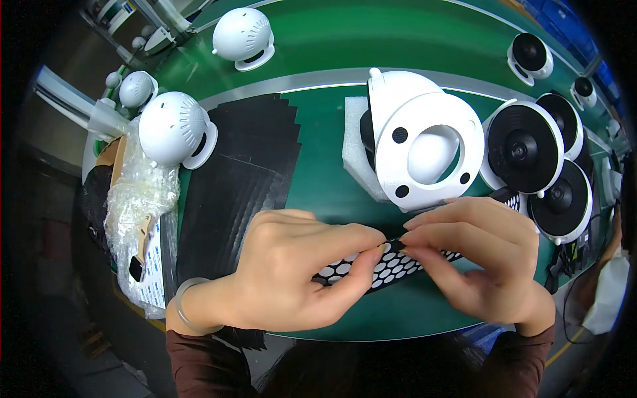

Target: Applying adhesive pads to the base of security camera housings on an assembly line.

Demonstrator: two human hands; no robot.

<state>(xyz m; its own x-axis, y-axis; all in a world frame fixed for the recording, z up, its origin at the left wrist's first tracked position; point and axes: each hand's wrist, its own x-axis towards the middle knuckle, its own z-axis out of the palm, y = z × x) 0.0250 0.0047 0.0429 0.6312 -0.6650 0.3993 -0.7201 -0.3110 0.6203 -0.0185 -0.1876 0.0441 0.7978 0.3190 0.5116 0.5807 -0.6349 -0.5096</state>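
A black strip with rows of white round spots (393,268) is stretched between my hands near the table's front edge. My left hand (302,272) pinches its upper edge between thumb and forefinger. Facing it, my right hand (481,249) has its fingertips closed at the same edge, a small gap away; whether a single pad is between them is too small to tell. Just beyond lies a white fan-like device (405,89) on its side. Its ring-shaped base (388,162) faces me, with three dark round pads on it. White foam (355,142) shows beside the device.
Black sheets (242,169) lie stacked at the left. A bubble-wrap bundle (142,192) and a watch (137,265) are on the left edge. White round devices (176,129) stand at the back left. Several with black fronts (524,146) crowd the right. A green conveyor belt (371,33) runs behind.
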